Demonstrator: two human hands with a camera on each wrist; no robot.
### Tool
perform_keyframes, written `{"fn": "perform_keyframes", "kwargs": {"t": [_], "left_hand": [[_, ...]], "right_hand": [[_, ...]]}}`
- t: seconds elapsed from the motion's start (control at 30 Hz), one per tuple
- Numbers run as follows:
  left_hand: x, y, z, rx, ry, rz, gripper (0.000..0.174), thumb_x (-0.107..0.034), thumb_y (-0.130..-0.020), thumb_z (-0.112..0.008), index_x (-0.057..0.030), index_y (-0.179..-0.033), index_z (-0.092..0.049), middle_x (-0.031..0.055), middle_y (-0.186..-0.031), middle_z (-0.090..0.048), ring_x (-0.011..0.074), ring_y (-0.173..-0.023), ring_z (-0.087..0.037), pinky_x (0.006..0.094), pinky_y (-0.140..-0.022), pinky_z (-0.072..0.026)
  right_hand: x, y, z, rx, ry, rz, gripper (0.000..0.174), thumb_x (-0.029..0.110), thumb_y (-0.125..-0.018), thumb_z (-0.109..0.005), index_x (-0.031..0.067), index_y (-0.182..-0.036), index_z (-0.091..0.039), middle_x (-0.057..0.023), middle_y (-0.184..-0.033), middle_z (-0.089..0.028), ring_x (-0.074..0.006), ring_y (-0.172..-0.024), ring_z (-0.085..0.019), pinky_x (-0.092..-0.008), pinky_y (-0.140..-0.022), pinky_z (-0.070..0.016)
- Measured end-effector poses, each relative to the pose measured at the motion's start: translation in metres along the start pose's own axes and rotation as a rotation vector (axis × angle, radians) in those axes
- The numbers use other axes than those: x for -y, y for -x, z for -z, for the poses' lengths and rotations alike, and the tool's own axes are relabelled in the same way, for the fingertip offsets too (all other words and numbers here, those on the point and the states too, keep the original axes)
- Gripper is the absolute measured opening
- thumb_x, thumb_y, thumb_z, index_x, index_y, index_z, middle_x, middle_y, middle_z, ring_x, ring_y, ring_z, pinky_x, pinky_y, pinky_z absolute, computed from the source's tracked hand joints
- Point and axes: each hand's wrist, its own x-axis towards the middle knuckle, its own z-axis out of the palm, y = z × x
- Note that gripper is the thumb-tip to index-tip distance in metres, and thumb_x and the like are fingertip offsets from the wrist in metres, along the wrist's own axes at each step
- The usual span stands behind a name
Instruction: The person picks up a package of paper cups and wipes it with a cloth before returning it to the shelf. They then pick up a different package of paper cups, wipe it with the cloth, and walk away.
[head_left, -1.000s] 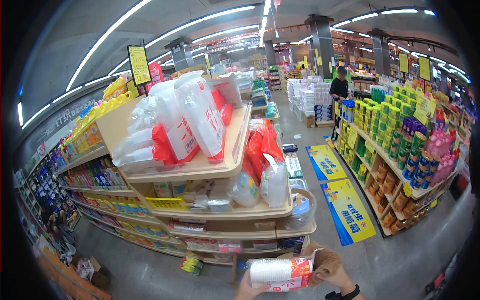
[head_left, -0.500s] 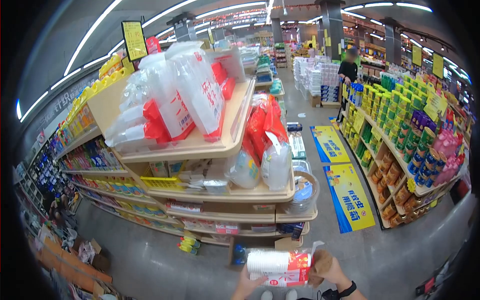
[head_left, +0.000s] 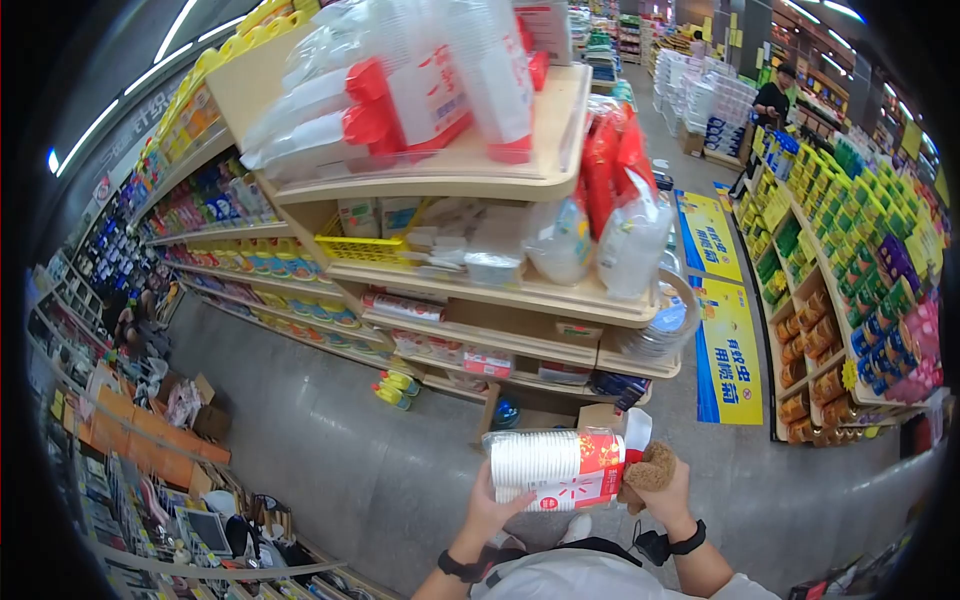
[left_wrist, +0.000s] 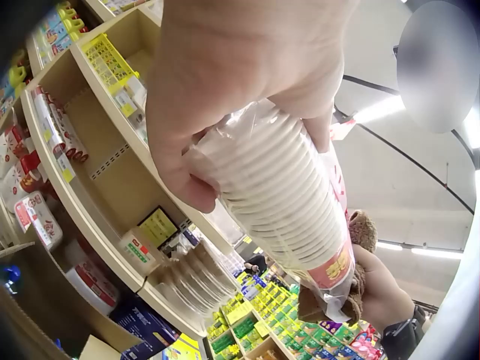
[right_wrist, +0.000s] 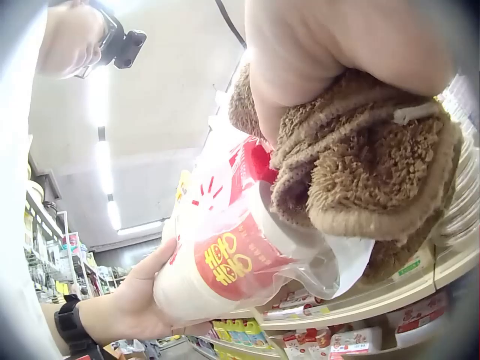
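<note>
A clear plastic pack of stacked white paper cups (head_left: 535,458), with a red and white printed label, lies sideways in front of the body. My left hand (head_left: 485,510) grips its left end, thumb and fingers curled around the cups (left_wrist: 281,191). At the label end, my right hand (head_left: 672,495) holds a bunched brown towel (head_left: 650,468). In the right wrist view the fluffy towel (right_wrist: 375,169) is against the pack's end, where loose clear wrap sticks out. Part of the right hand's fingers is hidden by the towel.
Ahead stands a wooden shelf unit (head_left: 470,330), its top shelf bearing bagged plastic cups (head_left: 430,80). A yellow basket (head_left: 365,245) sits below. Bottles (head_left: 395,388) stand on the floor. Right of the aisle is a can display (head_left: 815,320); a person (head_left: 772,100) stands beyond.
The head view has tilted downward, so the shelves sit higher and both forearms and the shirt show. Both hands keep their hold on the cup pack and towel.
</note>
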Motion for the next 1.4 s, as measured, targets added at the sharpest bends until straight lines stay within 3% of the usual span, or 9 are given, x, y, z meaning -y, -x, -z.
{"fn": "perform_keyframes", "kwargs": {"t": [0.27, 0.37, 0.57, 0.67, 0.73, 0.87, 0.93, 1.07, 1.4], "left_hand": [[-0.008, 0.024, 0.123, -0.122, 0.113, 0.141, 0.058, -0.004, -0.075, -0.073, 0.0000, -0.125, -0.044, 0.0096, -0.114, -0.056, 0.0173, -0.105, -0.054, 0.0315, -0.091, -0.0435], [-0.019, 0.031, 0.174, -0.161, 0.194, 0.271, 0.055, -0.004, -0.077, -0.071, 0.0003, -0.124, -0.045, 0.0088, -0.112, -0.058, 0.0168, -0.102, -0.056, 0.0304, -0.089, -0.0447], [-0.025, 0.039, 0.242, -0.413, 0.276, -0.053, 0.067, -0.030, -0.077, -0.074, -0.0010, -0.128, -0.043, 0.0147, -0.132, -0.043, 0.0225, -0.121, -0.042, 0.0374, -0.101, -0.0344], [-0.070, 0.048, 0.255, -0.644, -0.241, -0.321, 0.084, -0.048, -0.069, -0.075, -0.0046, -0.132, -0.041, 0.0169, -0.139, -0.034, 0.0299, -0.129, -0.032, 0.0436, -0.105, -0.0260], [-0.098, 0.059, 0.267, -0.449, -1.079, -0.523, 0.091, -0.055, -0.062, -0.077, -0.0088, -0.132, -0.041, 0.0186, -0.136, -0.037, 0.0389, -0.126, -0.035, 0.0506, -0.105, -0.0241], [-0.080, 0.052, 0.256, -0.454, -1.259, -0.430, 0.065, -0.047, -0.063, -0.077, -0.0232, -0.118, -0.053, 0.0159, -0.131, -0.042, 0.0414, -0.125, -0.035, 0.0590, -0.100, -0.0242], [-0.051, 0.042, 0.272, -0.775, -1.404, -0.544, 0.048, -0.034, -0.070, -0.072, -0.0352, -0.115, -0.055, 0.0059, -0.130, -0.044, 0.0353, -0.125, -0.035, 0.0571, -0.099, -0.0263], [-0.064, 0.041, 0.305, -1.112, -1.566, -0.648, 0.031, -0.028, -0.070, -0.072, -0.0306, -0.096, -0.054, 0.0010, -0.114, -0.050, 0.0320, -0.121, -0.042, 0.0570, -0.101, -0.0266], [-0.132, 0.093, 0.329, -1.432, -1.470, -0.495, 0.047, -0.032, -0.073, -0.072, -0.0134, -0.110, -0.048, 0.0096, -0.113, -0.057, 0.0363, -0.107, -0.056, 0.0526, -0.091, -0.0406]], "right_hand": [[0.016, -0.010, -0.108, 0.252, -0.106, 0.017, 0.045, 0.008, -0.067, -0.080, 0.0014, -0.104, -0.056, -0.0027, -0.090, -0.060, -0.0104, -0.082, -0.057, -0.0276, -0.075, -0.0490], [0.015, -0.009, -0.153, 0.344, -0.412, -0.260, 0.052, 0.000, -0.068, -0.077, 0.0037, -0.112, -0.051, -0.0027, -0.096, -0.058, -0.0135, -0.088, -0.058, -0.0301, -0.080, -0.0486], [0.055, -0.029, -0.247, 0.513, -0.546, -0.510, 0.050, -0.007, -0.067, -0.072, 0.0036, -0.111, -0.050, -0.0052, -0.098, -0.058, -0.0172, -0.092, -0.060, -0.0332, -0.079, -0.0510], [0.064, -0.035, -0.282, 0.533, -0.517, -0.462, 0.051, -0.008, -0.068, -0.071, 0.0044, -0.112, -0.049, -0.0059, -0.100, -0.058, -0.0191, -0.093, -0.060, -0.0346, -0.080, -0.0515], [0.073, -0.037, -0.306, 0.538, -0.476, -0.435, 0.056, -0.009, -0.067, -0.071, 0.0059, -0.115, -0.046, -0.0061, -0.103, -0.055, -0.0207, -0.094, -0.060, -0.0353, -0.082, -0.0513], [0.077, -0.048, -0.349, 0.621, -0.510, -0.507, 0.056, -0.010, -0.069, -0.066, 0.0057, -0.118, -0.043, -0.0085, -0.102, -0.056, -0.0219, -0.094, -0.060, -0.0364, -0.081, -0.0521], [0.077, -0.052, -0.369, 0.671, -0.530, -0.561, 0.056, -0.010, -0.069, -0.065, 0.0047, -0.118, -0.043, -0.0092, -0.100, -0.057, -0.0227, -0.092, -0.061, -0.0371, -0.081, -0.0523], [0.069, -0.062, -0.421, 0.892, -0.603, -0.577, 0.045, -0.001, -0.074, -0.060, -0.0001, -0.118, -0.047, -0.0124, -0.106, -0.061, -0.0250, -0.095, -0.062, -0.0390, -0.087, -0.0502], [0.081, -0.094, -0.535, 1.554, -0.535, -0.764, 0.039, 0.012, -0.081, -0.060, 0.0030, -0.119, -0.051, -0.0102, -0.116, -0.058, -0.0236, -0.104, -0.057, -0.0382, -0.093, -0.0453]]}}
